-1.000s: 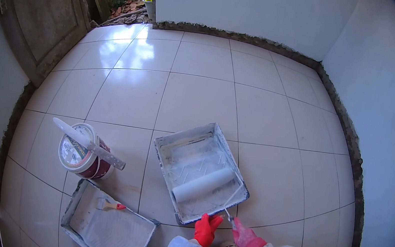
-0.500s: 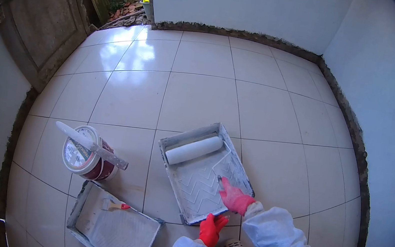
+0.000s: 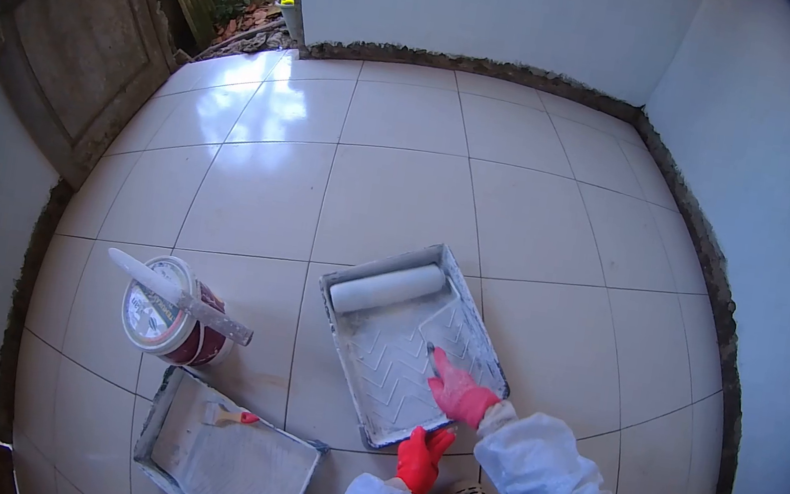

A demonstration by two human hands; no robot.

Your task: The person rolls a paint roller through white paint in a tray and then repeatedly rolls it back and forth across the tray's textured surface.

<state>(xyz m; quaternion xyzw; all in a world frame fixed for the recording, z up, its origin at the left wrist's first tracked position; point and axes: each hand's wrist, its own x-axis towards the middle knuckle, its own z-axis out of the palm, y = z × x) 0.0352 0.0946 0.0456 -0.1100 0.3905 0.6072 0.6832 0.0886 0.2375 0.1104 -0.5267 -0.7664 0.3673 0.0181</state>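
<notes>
A white paint roller lies across the far end of a paint tray with a zigzag-ribbed slope. My right hand, in a pink-red glove, is closed over the tray's right part, at the end of the roller's frame. Its fingertips are smeared dark. My left hand, in a red glove, is at the tray's near edge, thumb and fingers around the rim near its corner.
A lidded paint bucket stands at the left with a long flat tool across its lid. Nearer, a second tray holds a small brush. Walls border the tiled floor; a wooden door is back left.
The roller has moved slightly toward the far end of the tray. My right hand has shifted a little left and away from me; my left hand has hardly moved.
</notes>
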